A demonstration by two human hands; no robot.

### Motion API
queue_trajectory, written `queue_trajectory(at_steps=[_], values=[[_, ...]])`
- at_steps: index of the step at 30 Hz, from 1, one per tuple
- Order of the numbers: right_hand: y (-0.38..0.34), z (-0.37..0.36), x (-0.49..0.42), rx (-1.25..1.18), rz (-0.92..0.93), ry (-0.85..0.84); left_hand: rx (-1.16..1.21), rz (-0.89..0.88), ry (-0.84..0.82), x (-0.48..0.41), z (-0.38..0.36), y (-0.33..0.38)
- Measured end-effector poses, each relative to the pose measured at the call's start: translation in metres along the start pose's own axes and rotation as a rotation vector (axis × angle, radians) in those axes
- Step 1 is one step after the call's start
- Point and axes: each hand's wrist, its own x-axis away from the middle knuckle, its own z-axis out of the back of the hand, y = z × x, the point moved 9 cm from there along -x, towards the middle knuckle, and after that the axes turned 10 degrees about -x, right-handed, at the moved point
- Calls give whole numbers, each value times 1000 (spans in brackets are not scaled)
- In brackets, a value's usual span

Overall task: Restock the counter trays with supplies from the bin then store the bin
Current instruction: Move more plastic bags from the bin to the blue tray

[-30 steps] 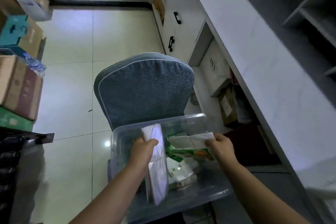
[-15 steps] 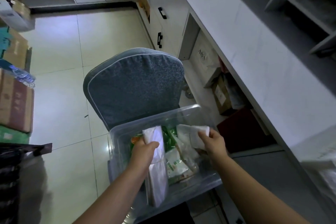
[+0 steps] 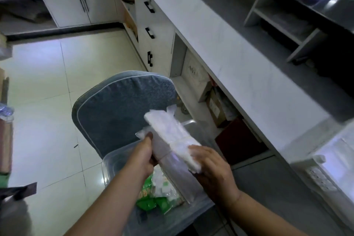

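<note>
A clear plastic bin (image 3: 109, 165) rests on a grey cushioned chair (image 3: 118, 105) in front of me. Green and white supply packets (image 3: 153, 195) lie in its bottom. Above the bin I hold a long white plastic-wrapped pack (image 3: 170, 132), tilted up to the left. My left hand (image 3: 145, 151) pinches the wrapper near its lower left side. My right hand (image 3: 208, 161) grips the pack's near end from the right. A second clear sleeve (image 3: 176, 174) hangs below the pack, between my hands.
A white marble counter (image 3: 229, 48) runs along the right, with grey shelving (image 3: 283, 25) behind it. Open cubbies (image 3: 214, 105) under the counter hold boxes. White drawers (image 3: 151, 32) and cabinets (image 3: 80, 7) stand at the back. Cartons crowd the left edge over tiled floor (image 3: 47, 82).
My left hand lifted the white pack out of the bin and tilted it up. My right hand let go of the small white packet and took hold of the pack's near end.
</note>
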Motion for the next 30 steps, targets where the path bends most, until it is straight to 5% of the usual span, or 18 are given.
queue_trajectory(at_steps=[9, 16, 22, 26, 30], values=[[-39, 57, 16, 262, 240, -136, 20, -34, -311, 36, -85, 33], [-31, 113, 47, 455, 176, -121, 70, -35, -566, 80, -174, 29], [-32, 166, 93, 569, 80, -116, -165, -166, -500, 115, -245, 2], [-41, 243, 127, 607, -135, 147, -200, -265, -529, 146, -305, -20], [-18, 329, 176, 215, -631, 533, -250, -315, -662, 195, -369, -59]])
